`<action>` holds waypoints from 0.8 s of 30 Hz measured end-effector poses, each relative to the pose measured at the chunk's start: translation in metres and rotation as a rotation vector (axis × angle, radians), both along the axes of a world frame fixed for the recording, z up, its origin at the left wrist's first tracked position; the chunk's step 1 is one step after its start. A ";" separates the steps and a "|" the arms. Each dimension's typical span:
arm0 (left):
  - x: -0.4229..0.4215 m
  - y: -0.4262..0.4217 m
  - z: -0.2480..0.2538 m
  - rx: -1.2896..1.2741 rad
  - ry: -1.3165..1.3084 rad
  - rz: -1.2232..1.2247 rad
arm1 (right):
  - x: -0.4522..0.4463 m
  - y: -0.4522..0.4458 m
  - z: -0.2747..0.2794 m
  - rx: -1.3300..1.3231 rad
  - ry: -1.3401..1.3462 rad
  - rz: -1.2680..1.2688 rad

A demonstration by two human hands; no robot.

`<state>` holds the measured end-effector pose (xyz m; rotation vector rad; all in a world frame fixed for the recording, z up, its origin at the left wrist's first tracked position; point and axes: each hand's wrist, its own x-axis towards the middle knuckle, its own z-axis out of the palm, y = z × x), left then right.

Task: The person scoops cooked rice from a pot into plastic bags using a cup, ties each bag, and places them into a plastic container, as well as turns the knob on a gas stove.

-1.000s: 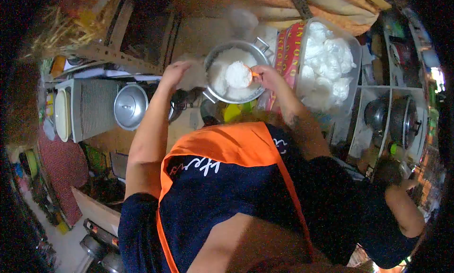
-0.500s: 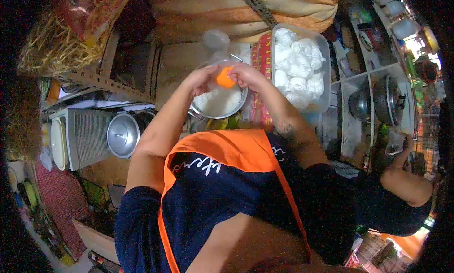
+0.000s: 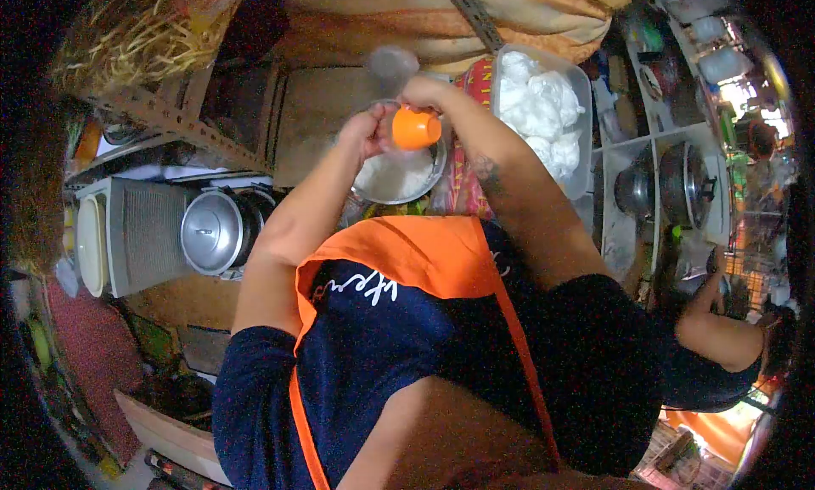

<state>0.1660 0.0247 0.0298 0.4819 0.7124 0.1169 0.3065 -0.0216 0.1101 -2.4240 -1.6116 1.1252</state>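
Observation:
My right hand (image 3: 422, 93) grips an orange cup (image 3: 416, 130), which is tilted on its side above a metal pot (image 3: 443, 169). White, grainy stuff (image 3: 395, 178) fills the pot's lower part. Close to the cup's left side, my left hand (image 3: 367, 130) has its fingers curled together; a faint, see-through shape lies between it and the cup, too blurred to name. Right of the pot stands a clear plastic tub (image 3: 581, 178) holding several knotted plastic bags (image 3: 543, 108) of white stuff.
A red bag with yellow letters (image 3: 469, 180) lies between pot and tub. A lidded metal pot (image 3: 212, 232) stands at left. Shelves with dark pans (image 3: 682, 184) line the right side. Another person's arm (image 3: 717, 333) shows at far right.
My right hand has risen and turned over with the orange cup, tipping it onto its side. My left hand has moved slightly right, close against the cup. The view has shifted a little.

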 end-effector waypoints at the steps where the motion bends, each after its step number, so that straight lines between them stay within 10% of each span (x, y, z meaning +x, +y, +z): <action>1: -0.003 0.003 0.000 0.048 -0.019 -0.071 | 0.003 -0.002 0.007 0.074 0.008 0.056; 4: -0.011 -0.007 0.031 0.202 0.199 -0.007 | 0.038 -0.010 -0.010 0.387 0.112 0.118; 8: -0.026 0.015 0.026 0.308 0.232 -0.016 | 0.031 -0.041 -0.056 0.216 0.255 -0.344; 13: -0.040 0.018 0.064 0.453 0.146 -0.003 | -0.016 -0.072 -0.129 0.145 0.327 -0.235; 15: -0.040 0.016 0.074 0.489 0.131 -0.019 | -0.023 -0.069 -0.146 0.393 0.070 0.035; 19: -0.039 0.042 0.042 0.545 0.195 -0.065 | -0.025 -0.040 -0.124 0.907 0.200 -0.189; 24: -0.043 0.024 0.071 0.567 0.167 0.077 | -0.007 -0.057 -0.087 0.099 1.312 -0.724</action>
